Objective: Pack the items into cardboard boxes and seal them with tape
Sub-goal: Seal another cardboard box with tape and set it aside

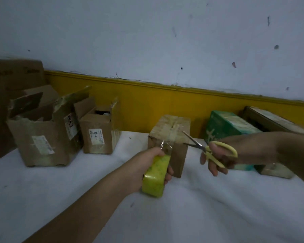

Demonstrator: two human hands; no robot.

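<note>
A small closed cardboard box (178,137) stands in the middle on a white sheet, with clear tape across its top. My left hand (152,161) grips a yellow-green tape roll (156,176) just in front of the box. A strip of clear tape runs from the roll up over the box's near top edge. My right hand (218,161) holds yellow-handled scissors (211,149) to the right of the box. Their blades are spread open and point at the box's top right edge.
Several opened cardboard boxes (42,137) with labels stand at the left, one smaller (99,134) beside them. A green printed box (230,127) and a long taped box (274,123) lie at the right. A yellow skirting (147,102) and grey wall run behind. The white sheet (200,207) spreads in front.
</note>
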